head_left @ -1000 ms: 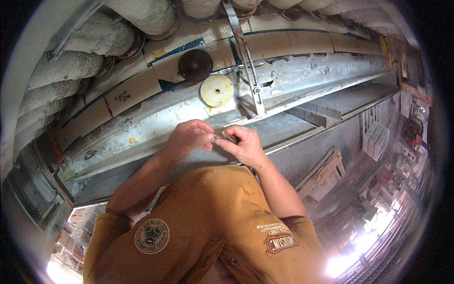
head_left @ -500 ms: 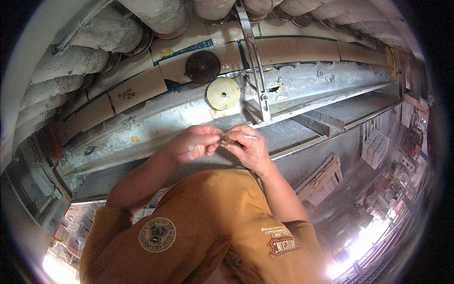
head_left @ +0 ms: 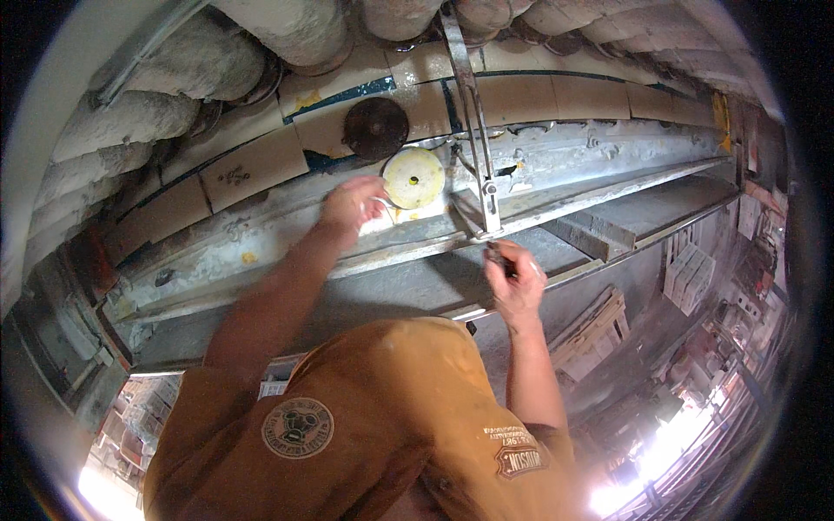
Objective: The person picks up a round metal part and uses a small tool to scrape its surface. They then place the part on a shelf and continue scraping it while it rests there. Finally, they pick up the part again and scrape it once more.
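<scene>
My left hand point(head_left: 352, 204) is raised to the grey metal beam point(head_left: 261, 247), its fingertips at the left edge of a pale yellow round disc point(head_left: 413, 177). It is blurred, with fingers loosely apart and nothing seen in it. My right hand point(head_left: 514, 282) is lower and to the right, pinched on a small dark piece point(head_left: 497, 254) just below the foot of a thin metal strut point(head_left: 473, 113). A dark rusty disc point(head_left: 375, 128) sits above and left of the yellow one.
Thick insulated pipes point(head_left: 156, 78) run along the top and left. Tan panels point(head_left: 252, 165) line the surface behind the beam. A second ledge point(head_left: 625, 217) extends right. Far below on the right lie stacked boards point(head_left: 595, 330) and clutter.
Both hands were together at chest height on the small piece. They have parted: the left hand went up to the yellow disc, the right kept the piece and shifted right.
</scene>
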A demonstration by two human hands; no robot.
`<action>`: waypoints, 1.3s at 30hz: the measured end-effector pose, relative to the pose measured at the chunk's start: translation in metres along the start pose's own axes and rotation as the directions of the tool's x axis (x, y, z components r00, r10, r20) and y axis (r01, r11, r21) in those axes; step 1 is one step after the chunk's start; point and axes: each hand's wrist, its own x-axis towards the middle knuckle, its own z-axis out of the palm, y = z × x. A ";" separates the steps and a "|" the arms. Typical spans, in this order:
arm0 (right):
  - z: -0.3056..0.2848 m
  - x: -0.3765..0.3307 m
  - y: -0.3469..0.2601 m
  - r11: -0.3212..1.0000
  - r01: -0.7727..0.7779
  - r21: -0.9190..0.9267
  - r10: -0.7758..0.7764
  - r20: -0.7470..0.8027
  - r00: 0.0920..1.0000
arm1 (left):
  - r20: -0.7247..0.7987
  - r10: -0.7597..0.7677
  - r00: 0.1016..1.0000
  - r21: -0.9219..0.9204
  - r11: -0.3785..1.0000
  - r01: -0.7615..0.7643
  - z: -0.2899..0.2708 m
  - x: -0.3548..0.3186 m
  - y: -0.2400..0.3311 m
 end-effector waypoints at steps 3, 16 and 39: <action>-0.025 -0.012 0.033 0.983 0.066 -0.171 -0.084 -0.100 0.991 | -0.293 -0.058 0.954 -0.152 0.988 0.014 -0.015 0.037 0.003; -0.013 -0.014 0.048 0.951 -0.203 -0.236 0.082 -0.440 0.894 | -0.467 -0.233 0.853 -0.465 0.885 -0.012 0.004 0.100 0.001; -0.016 -0.016 0.060 0.950 -0.143 -0.279 0.015 -0.415 0.910 | -0.021 0.619 0.785 0.266 0.760 -0.593 0.010 0.144 0.084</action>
